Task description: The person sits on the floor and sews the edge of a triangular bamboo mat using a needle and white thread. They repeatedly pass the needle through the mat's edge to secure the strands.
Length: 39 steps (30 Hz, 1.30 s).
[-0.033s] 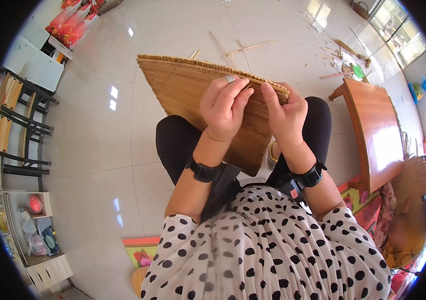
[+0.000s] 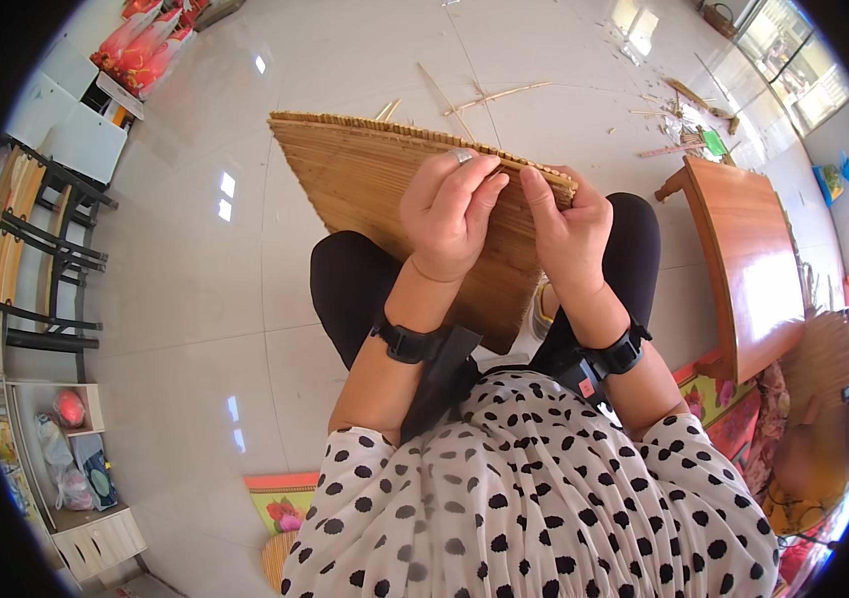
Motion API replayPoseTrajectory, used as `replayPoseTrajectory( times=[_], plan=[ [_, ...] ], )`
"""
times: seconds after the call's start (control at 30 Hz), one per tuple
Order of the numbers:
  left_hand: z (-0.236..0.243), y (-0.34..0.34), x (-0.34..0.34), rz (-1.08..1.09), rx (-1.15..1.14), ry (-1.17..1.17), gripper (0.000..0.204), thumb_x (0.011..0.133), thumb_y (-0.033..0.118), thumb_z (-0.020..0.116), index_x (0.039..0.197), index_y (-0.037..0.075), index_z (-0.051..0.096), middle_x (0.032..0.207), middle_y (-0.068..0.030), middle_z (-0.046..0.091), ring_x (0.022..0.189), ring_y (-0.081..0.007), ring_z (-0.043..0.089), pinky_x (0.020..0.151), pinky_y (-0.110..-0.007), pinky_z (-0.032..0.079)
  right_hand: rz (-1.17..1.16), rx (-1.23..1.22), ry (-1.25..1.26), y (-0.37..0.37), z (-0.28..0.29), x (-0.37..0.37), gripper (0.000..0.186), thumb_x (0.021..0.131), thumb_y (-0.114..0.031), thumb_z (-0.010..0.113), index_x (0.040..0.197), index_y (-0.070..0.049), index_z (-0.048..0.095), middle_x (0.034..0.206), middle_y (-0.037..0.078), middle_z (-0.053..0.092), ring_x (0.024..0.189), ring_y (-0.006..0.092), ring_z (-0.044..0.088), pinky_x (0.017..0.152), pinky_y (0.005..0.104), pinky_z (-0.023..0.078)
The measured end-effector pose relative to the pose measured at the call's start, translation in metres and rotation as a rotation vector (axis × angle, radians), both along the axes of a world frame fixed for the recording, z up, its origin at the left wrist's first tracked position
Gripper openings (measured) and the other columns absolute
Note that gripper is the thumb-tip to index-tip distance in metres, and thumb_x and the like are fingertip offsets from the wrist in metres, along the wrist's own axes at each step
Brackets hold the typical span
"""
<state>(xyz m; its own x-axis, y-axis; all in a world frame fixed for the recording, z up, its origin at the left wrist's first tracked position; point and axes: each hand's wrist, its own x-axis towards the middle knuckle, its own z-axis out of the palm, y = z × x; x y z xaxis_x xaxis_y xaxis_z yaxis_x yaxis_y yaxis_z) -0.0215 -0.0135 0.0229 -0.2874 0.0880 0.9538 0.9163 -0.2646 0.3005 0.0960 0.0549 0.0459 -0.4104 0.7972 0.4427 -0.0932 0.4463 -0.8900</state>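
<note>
A stiff brown panel of flat straw-like strips stands tilted between my knees, its thick bound edge facing up and away. My right hand grips this edge near its right corner, thumb on the near face and fingers behind. Close beside it, my left hand is closed at the same edge, thumb and forefinger pinched together. Whatever lies between those fingertips is too small to make out. A ring is on one left finger, and both wrists wear black straps.
Loose straw stalks lie on the tiled floor beyond the panel. To the right stand a low wooden table and, farther down, another person with a straw piece. Folded chairs and a shelf unit line the left.
The panel's far left corner has dipped slightly and shifted left. My left thumb and forefinger have moved a little to the right; my right hand keeps its grip.
</note>
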Motion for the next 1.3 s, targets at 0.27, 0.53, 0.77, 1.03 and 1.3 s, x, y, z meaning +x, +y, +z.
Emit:
replayPoseTrajectory(
  times=[0.27,0.53,0.77,1.03,1.3],
  plan=[
    [0.035,-0.019,-0.001,0.137,0.000,0.124,0.011,0.083,0.001,0.076,0.091,0.001,0.069,0.078,-0.0099,0.062,0.068,-0.0256,0.062,0.056,-0.033,0.051,-0.022,0.085,0.006,-0.011,0.018,-0.012,0.026,0.094,-0.021,0.076,0.091,0.005,0.073,0.068,0.006,0.069,0.062,0.0059,0.054,0.057,0.0266,0.048],
    [0.076,-0.058,-0.007,-0.416,0.118,-0.296,0.012,0.108,0.005,0.041,0.111,0.001,0.052,0.091,-0.0186,0.066,0.072,-0.0235,0.070,0.055,-0.029,0.053,-0.072,-0.066,0.012,0.018,0.008,-0.018,0.033,0.096,-0.026,0.074,0.093,0.007,0.072,0.071,0.004,0.068,0.066,0.0080,0.054,0.061,0.0289,0.048],
    [0.084,-0.091,-0.013,-0.918,-0.005,-0.802,0.014,0.110,0.013,0.043,0.114,0.002,0.051,0.085,-0.0107,0.063,0.067,-0.0196,0.067,0.060,-0.036,0.062,-0.030,-0.066,0.006,0.023,-0.007,-0.008,0.031,0.096,-0.025,0.074,0.096,0.006,0.073,0.077,0.004,0.071,0.071,0.0072,0.058,0.065,0.0268,0.050],
    [0.120,-0.216,-0.080,-1.115,0.316,-0.737,0.009,0.110,0.018,0.049,0.110,0.009,0.052,0.066,0.0071,0.033,0.055,-0.0034,0.027,0.044,-0.023,0.027,-0.007,0.124,-0.014,0.006,-0.002,-0.007,0.024,0.092,-0.021,0.078,0.098,0.003,0.075,0.067,0.006,0.068,0.061,0.0074,0.056,0.058,0.0261,0.049],
    [0.070,-0.123,0.002,-0.567,-0.346,-0.938,0.015,0.100,0.001,0.061,0.114,-0.001,0.060,0.096,-0.0084,0.067,0.076,-0.0164,0.071,0.069,-0.028,0.059,-0.080,0.159,-0.024,-0.001,-0.003,0.002,0.021,0.088,-0.016,0.081,0.097,0.002,0.076,0.068,0.011,0.070,0.058,0.0107,0.061,0.057,0.0263,0.051]
  ],
)
